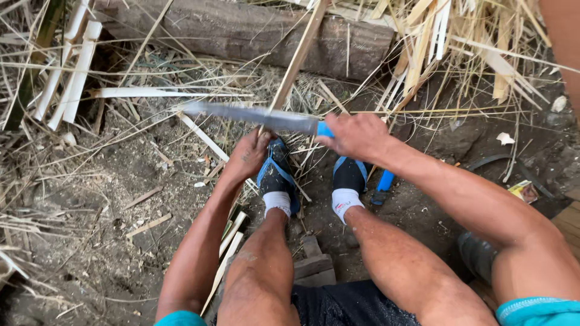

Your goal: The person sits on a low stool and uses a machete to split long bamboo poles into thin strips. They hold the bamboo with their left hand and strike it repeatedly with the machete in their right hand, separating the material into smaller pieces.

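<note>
While the right hand clenches the blue handle of a long knife, its blade lies across a bamboo strip. Gripping the strip low, the left hand steadies it between the feet so the edge can bite.

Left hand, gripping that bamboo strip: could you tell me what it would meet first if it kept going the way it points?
Likely the knife blade just beyond the left hand, crossing the bamboo strip; past it, the log. Depth is unclear.
</note>
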